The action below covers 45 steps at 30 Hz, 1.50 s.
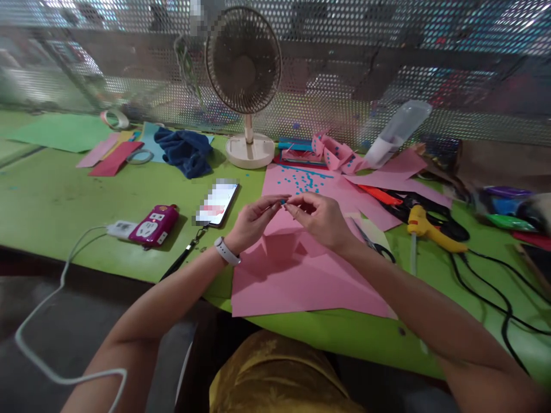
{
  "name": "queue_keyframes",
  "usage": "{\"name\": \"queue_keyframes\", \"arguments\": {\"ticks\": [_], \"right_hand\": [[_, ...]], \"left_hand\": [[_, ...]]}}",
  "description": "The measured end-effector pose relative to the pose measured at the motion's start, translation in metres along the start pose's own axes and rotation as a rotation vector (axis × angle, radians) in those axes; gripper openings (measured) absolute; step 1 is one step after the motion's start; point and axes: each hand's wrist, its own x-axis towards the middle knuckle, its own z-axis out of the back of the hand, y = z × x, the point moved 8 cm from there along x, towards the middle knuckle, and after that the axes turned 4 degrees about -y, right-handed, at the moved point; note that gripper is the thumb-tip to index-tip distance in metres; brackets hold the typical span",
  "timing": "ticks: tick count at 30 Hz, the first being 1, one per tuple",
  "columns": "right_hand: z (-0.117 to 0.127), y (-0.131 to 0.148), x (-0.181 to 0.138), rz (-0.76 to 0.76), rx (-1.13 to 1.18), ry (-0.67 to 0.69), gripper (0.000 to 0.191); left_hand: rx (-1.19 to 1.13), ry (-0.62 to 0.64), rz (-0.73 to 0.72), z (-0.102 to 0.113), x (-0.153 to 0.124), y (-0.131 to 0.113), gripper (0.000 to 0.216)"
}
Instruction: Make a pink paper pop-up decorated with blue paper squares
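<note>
Speck (283,201) of blue, half-hidden between fingers (274,202)

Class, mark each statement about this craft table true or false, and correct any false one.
The left hand and right hand pinch a small blue piece over the pink paper. True.
The fan stands on the floor. False: it stands on the green table.
The yellow glue gun lies to the right of both hands. True.
The phone lies on the pink paper. False: it lies on the table, left of the paper.
The left wrist is bare. False: it wears a white band.
</note>
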Motion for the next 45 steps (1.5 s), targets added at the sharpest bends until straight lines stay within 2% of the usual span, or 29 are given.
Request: {"name": "queue_keyframes", "arguments": {"ticks": [11, 16, 20, 22, 24, 27, 31, 33, 35, 39, 42, 45], "right_hand": [[-0.001, -0.002, -0.003, -0.006, 0.024, -0.012, 0.013], [0.002, -0.003, -0.008, -0.052, 0.050, 0.054, 0.014], [0.008, -0.002, -0.016, -0.095, 0.065, 0.084, 0.015], [0.009, -0.002, -0.021, -0.092, 0.028, 0.119, 0.014], [0.006, -0.002, -0.027, -0.075, -0.023, 0.174, 0.013], [0.000, -0.004, -0.037, -0.068, -0.045, 0.268, 0.013], [0.000, -0.007, -0.041, -0.085, -0.053, 0.290, 0.013], [0.004, -0.005, -0.031, -0.044, -0.118, 0.251, 0.014], [0.001, -0.003, -0.016, 0.014, -0.181, 0.270, 0.013], [-0.036, -0.012, 0.010, 0.084, -0.294, 0.529, 0.009], [-0.063, -0.033, 0.021, 0.012, -0.455, 0.671, 0.013], [-0.074, -0.052, 0.031, -0.096, -0.653, 0.688, 0.038]], "left_hand": [[0.114, 0.029, -0.065, -0.003, -0.002, -0.001, 0.029], [0.085, 0.156, 0.023, -0.005, -0.001, -0.002, 0.034], [0.097, 0.260, 0.150, 0.004, 0.002, -0.004, 0.038], [0.198, 0.349, 0.201, 0.008, 0.001, -0.006, 0.040], [0.426, 0.442, 0.205, 0.014, -0.002, -0.008, 0.043], [0.737, 0.517, 0.198, 0.023, -0.005, -0.009, 0.054], [0.761, 0.643, 0.313, 0.025, -0.013, 0.001, 0.063], [0.745, 0.641, 0.341, 0.028, -0.013, 0.003, 0.058], [0.748, 0.613, 0.339, 0.033, -0.009, 0.002, 0.052], [0.873, 0.533, 0.384, 0.048, -0.003, 0.009, 0.045], [1.031, 0.426, 0.396, 0.060, 0.001, 0.013, 0.042], [1.090, 0.421, 0.427, 0.060, 0.000, 0.016, 0.043]]}}
